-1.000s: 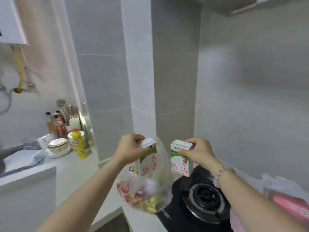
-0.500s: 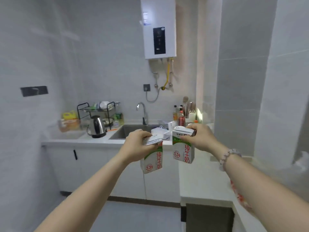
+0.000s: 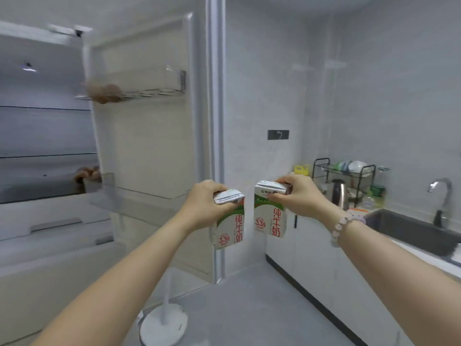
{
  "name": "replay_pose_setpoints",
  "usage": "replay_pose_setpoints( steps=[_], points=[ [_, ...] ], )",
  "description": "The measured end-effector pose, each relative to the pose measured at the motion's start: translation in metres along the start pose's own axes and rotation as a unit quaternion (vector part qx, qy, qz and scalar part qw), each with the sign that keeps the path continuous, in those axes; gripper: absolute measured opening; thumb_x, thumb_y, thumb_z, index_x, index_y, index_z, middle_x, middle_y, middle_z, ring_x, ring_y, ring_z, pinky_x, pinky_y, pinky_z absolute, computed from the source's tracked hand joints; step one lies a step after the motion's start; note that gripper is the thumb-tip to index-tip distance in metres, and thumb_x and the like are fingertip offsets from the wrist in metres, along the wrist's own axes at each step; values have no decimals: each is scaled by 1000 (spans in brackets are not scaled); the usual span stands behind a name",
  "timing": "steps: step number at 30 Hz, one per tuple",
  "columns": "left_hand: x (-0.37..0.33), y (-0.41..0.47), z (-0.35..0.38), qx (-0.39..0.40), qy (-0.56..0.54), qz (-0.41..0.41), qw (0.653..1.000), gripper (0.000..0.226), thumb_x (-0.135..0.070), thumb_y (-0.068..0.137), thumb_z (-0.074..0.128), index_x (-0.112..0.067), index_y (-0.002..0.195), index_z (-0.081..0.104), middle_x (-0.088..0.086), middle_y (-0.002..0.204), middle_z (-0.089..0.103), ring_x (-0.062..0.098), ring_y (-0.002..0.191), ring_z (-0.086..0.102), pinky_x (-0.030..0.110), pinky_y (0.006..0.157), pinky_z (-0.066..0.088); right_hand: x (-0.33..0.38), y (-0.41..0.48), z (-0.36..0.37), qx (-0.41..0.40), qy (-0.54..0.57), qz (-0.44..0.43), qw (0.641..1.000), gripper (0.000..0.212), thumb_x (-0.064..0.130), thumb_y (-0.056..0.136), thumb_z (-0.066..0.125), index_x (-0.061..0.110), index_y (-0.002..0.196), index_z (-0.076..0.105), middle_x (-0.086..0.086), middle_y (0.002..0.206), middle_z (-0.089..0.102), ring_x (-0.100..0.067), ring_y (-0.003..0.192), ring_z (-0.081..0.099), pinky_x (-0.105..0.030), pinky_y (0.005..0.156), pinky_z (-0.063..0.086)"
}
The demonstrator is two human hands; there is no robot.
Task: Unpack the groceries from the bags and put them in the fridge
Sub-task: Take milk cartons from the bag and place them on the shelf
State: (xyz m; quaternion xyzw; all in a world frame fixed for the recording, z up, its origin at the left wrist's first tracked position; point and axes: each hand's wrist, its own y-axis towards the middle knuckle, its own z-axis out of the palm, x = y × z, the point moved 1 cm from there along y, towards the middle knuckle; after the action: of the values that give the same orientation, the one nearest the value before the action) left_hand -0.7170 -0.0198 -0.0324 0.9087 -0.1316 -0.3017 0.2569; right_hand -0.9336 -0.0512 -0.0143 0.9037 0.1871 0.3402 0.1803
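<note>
I hold two white-and-green milk cartons with red lettering out in front of me. My left hand (image 3: 204,203) grips the top of the left milk carton (image 3: 228,228), which hangs slightly tilted. My right hand (image 3: 299,196) grips the top of the right milk carton (image 3: 270,216), held upright. The two cartons hang side by side, a small gap apart. To the left stands the open fridge (image 3: 42,136) with glass shelves, and its open door (image 3: 149,136) faces me with door bins; brown eggs (image 3: 104,92) lie in the upper bin.
A white round-based stand (image 3: 163,323) rises from the grey floor below my left arm. At right runs a white counter with a dark sink (image 3: 411,231), tap (image 3: 440,191), steel kettle (image 3: 336,196) and a black dish rack (image 3: 346,171).
My view has swung left from the stove and counter, past the sink, to the open fridge. Both hands keep their hold on the cartons, carried along at chest height.
</note>
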Motion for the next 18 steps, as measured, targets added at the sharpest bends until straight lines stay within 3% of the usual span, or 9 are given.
replay_pose_setpoints(
  steps=[3,7,10,14,18],
  points=[
    [26,-23,-50,-38,65,-60,995,31,-42,78,71,-15,94,70,3,92,60,17,87,56,32,77,46,39,24,33,35,50,-47,997,19,24,84,69,11,97,66,-2,84,66,-15,76,62,-25,62,49],
    [51,-52,-104,-89,122,-124,981,30,-41,77,72,-16,95,71,4,94,61,17,87,55,26,71,43,90,42,63,88,96,-127,983,16,25,84,69,12,93,65,5,73,61,-3,62,54,-13,47,39],
    [66,-73,-132,-114,161,-171,965,31,-39,77,73,-17,99,71,1,92,59,15,87,52,21,65,39,123,47,84,119,107,-188,969,18,28,84,69,12,94,68,1,79,65,-8,67,58,-17,52,43],
    [77,-105,-159,-159,202,-243,936,33,-40,76,73,-18,101,70,0,95,60,18,91,55,29,73,41,153,49,117,152,141,-238,949,19,26,84,70,11,95,67,4,78,63,-8,68,58,-18,53,43],
    [78,-133,-180,-185,212,-300,912,27,-40,76,74,-18,91,73,-3,87,63,14,83,58,33,72,48,176,52,150,184,165,-264,932,18,25,84,69,10,93,67,0,84,65,-15,78,61,-28,64,48]
  ],
)
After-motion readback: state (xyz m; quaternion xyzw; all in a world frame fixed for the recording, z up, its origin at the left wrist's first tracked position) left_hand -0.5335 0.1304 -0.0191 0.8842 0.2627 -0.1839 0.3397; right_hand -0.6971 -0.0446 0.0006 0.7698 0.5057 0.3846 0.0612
